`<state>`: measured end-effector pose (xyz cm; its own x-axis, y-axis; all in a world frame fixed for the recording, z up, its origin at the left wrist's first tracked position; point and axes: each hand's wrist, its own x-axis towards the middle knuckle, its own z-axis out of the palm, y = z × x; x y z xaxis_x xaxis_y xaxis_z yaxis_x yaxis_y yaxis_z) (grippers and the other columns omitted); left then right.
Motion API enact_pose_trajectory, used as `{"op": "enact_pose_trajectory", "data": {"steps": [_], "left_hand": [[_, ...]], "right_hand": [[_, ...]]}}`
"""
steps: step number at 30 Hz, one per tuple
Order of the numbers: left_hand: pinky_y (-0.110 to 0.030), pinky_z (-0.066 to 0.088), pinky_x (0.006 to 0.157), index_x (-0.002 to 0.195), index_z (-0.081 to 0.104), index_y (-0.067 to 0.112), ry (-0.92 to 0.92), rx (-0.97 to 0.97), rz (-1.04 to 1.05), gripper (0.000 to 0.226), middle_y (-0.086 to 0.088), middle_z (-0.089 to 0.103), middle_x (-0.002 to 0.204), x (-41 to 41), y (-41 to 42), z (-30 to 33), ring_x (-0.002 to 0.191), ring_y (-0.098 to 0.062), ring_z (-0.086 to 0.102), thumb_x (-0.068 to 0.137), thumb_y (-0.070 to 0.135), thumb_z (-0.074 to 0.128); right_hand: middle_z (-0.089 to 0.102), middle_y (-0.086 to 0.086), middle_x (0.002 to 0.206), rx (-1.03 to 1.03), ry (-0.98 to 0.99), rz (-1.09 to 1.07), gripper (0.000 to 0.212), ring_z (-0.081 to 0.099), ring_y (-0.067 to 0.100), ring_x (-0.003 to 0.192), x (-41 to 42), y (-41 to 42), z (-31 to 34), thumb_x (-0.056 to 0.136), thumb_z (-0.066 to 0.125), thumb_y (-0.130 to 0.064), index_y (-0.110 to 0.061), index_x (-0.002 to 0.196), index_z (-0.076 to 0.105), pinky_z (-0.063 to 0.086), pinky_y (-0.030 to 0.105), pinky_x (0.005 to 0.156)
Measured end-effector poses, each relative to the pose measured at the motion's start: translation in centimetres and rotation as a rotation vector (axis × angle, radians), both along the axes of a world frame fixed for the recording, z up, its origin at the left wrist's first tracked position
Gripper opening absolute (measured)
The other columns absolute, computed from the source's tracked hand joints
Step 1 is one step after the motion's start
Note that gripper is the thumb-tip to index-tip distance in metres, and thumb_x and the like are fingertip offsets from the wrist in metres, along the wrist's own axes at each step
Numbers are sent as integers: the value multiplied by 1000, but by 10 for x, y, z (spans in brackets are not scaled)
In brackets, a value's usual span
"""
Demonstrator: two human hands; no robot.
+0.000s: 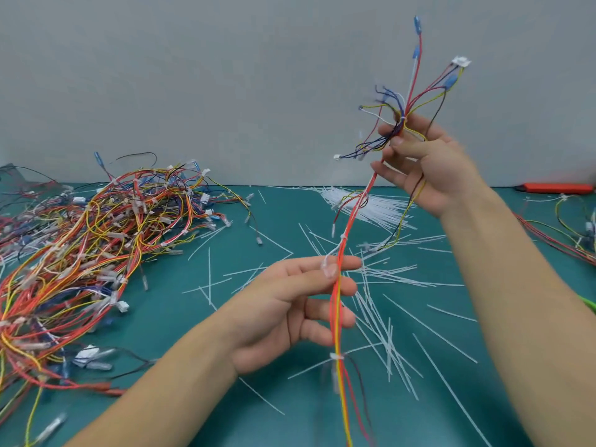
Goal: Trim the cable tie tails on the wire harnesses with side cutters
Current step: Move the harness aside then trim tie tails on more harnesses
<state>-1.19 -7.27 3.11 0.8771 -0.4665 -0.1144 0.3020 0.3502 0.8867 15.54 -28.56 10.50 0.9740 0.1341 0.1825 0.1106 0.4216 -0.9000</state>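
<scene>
A pile [80, 253] of harnesses lies far left on the mat [193, 333]. The left hand [290, 311], fingers loosely spread, steadies the held harness [338, 295] mid-run. It looks light and floppy (thin wires, no stiffness), so grip it beside a tie [336, 356]. The right hand [425, 169] pinches it high, at the fan-out. Cut tails [383, 317] litter the mat.

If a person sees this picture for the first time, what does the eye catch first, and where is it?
First, the wire harness held up in the middle: the right hand pinches its fanned upper end, and the left hand touches it lower down. Next, the big tangled pile of harnesses at left, and white cut tie tails scattered over the green mat.
</scene>
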Motion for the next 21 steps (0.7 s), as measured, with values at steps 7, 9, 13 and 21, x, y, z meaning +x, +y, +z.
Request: {"op": "enact_pose_trajectory", "data": {"steps": [7,9,13,21], "left_hand": [[-19,47,32,129,70,3,295,-327,13,84,1,77,85,4,10,10,37,-6,57,52,11,102],[-18,49,35,132,68,4,284,-257,92,75,1,78,92,5,8,10,38,-6,58,62,16,92],[-17,55,44,110,81,11,209,-189,188,45,1,78,112,6,6,8,48,-5,63,66,21,80],[-21,57,55,111,81,22,-14,-44,204,28,2,75,124,2,6,6,67,-9,71,87,28,68]], "right_hand": [[77,7,102,-33,22,-19,35,65,15,70,4,-2,-8,98,54,10,-14,120,66,63,46,87],[77,6,100,-50,44,-31,35,65,15,69,7,-2,-13,97,54,11,-16,115,68,63,46,87],[77,5,97,21,96,-82,35,65,15,68,14,-2,-21,97,53,11,-18,112,67,63,45,85],[77,5,94,76,70,-51,37,65,17,68,16,-5,-23,95,51,12,-16,111,67,62,45,88]]}}
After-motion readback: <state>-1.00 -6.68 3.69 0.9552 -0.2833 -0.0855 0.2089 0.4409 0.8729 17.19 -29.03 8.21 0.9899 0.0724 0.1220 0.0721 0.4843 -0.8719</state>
